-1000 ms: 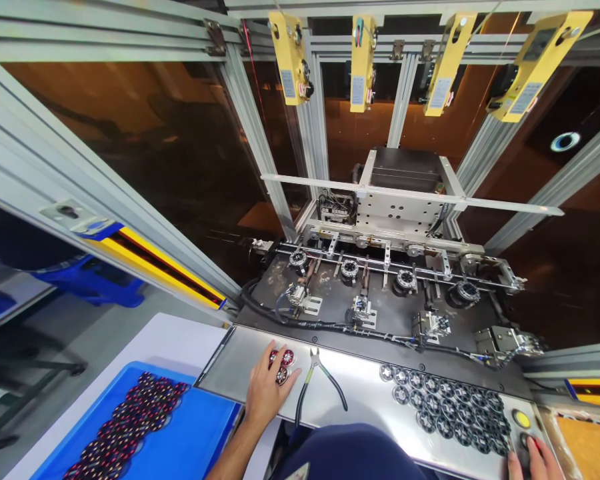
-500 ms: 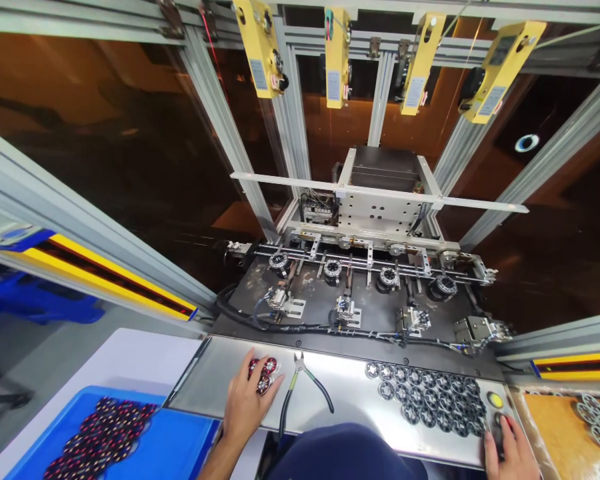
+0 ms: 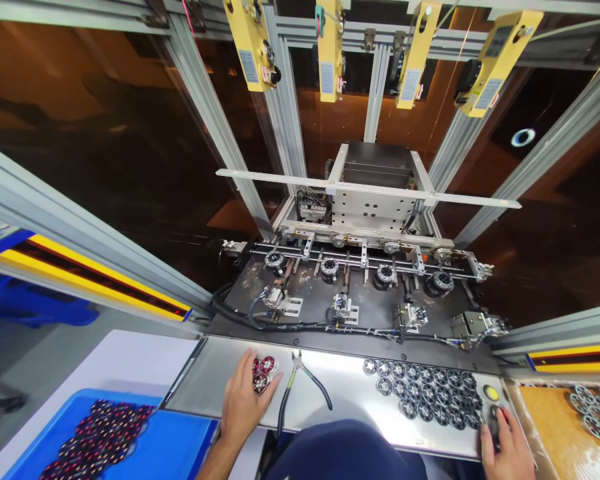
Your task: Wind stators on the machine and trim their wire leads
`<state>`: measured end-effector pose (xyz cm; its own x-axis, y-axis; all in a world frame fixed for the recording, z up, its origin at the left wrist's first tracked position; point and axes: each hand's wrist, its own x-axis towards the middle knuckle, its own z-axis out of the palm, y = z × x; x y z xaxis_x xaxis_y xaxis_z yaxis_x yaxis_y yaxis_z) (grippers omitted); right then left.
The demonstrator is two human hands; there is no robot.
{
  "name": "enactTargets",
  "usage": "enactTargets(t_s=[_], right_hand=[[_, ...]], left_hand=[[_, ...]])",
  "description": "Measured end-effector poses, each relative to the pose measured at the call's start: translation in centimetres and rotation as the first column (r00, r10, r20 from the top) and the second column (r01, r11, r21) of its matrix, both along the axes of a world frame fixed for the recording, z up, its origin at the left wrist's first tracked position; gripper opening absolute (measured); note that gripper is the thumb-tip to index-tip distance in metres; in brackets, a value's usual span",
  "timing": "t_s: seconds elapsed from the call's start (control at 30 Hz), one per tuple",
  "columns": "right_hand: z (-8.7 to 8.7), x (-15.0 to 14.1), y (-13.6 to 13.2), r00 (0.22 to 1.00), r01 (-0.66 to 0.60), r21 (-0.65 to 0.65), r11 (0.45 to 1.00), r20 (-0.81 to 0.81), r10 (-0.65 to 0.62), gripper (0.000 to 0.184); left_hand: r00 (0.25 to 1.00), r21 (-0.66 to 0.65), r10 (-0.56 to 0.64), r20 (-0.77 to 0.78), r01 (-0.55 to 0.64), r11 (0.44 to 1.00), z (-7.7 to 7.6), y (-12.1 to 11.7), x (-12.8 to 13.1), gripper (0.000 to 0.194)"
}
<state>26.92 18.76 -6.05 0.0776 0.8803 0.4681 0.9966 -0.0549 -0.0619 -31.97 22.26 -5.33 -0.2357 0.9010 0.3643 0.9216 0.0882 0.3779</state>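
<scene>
My left hand (image 3: pixel 241 400) rests on the metal shelf (image 3: pixel 200 387), its fingers curled round a small group of red-wound motor stators (image 3: pixel 261 382). Part of the group is hidden under the fingers. Just right of it lies a pair of cutting pliers (image 3: pixel 294 373) with spread dark handles. At the shelf's right end, my right hand (image 3: pixel 509 443) has its thumb and fingers around a dark button control (image 3: pixel 493 421), largely covered by the hand. A yellow button (image 3: pixel 491 393) sits just beyond it. Several rows of bare grey-black stator cores (image 3: pixel 425 392) lie left of that hand.
Behind the shelf stands a winding machine (image 3: pixel 310 293) with several round stations and cables along its front. Yellow wire tensioners (image 3: pixel 330 60) hang above. A blue tray (image 3: pixel 180 440) of wound stators is at left, a box (image 3: pixel 555 427) with rings at right. Yellow-edged light-curtain bars (image 3: pixel 105 283) flank both sides.
The whole view has shifted slightly left. Both hands keep nearly the same places, the left at the wound stators and the right at the button control.
</scene>
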Motion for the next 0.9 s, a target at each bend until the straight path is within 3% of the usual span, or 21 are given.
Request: enactTargets(t_s=[0.9], right_hand=[[0.05, -0.04, -0.11, 1.0, -0.003, -0.01, 1.0, 0.003, 0.003, 0.073]], left_hand=[[1.0, 0.0, 0.016, -0.002, -0.016, 1.0, -0.28, -0.07, -0.03, 0.077]])
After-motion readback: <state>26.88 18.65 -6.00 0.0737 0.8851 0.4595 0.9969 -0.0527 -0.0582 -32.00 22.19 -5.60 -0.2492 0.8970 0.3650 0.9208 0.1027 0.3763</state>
